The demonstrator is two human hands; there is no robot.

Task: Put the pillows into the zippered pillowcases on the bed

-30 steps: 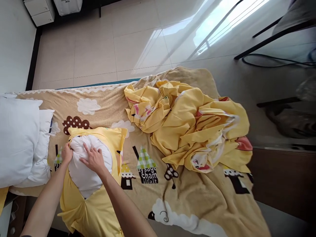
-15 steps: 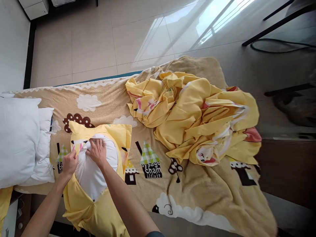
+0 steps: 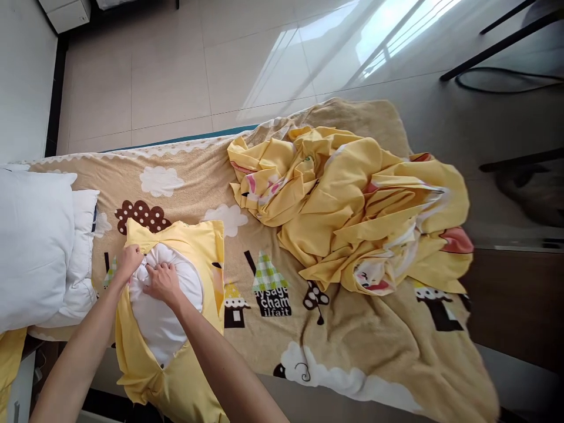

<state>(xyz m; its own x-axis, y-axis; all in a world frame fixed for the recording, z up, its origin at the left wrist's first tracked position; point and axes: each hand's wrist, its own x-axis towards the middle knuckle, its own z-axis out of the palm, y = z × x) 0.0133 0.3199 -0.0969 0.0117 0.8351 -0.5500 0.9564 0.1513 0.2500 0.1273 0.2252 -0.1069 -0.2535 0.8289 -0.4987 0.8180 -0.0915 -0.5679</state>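
Note:
A yellow pillowcase lies around a white pillow, which shows through its wide opening. My left hand is closed on the far left edge of that opening, bunching the yellow cloth. Curled fingers of my right hand grip the pillow close beside the left hand, and the white fabric creases around them. Part of the pillow is hidden inside the case, whose lower end hangs over the near edge of the bed.
A crumpled yellow printed cloth covers much of the bed's right half. White pillows are stacked at the left end. Beneath lies a tan patterned blanket. Beyond the bed is a tiled floor, with dark furniture legs at the right.
Both hands have shifted slightly, with the right hand lower and further left on the pillow. The case's far edge is gathered more, and its right side has drawn inward.

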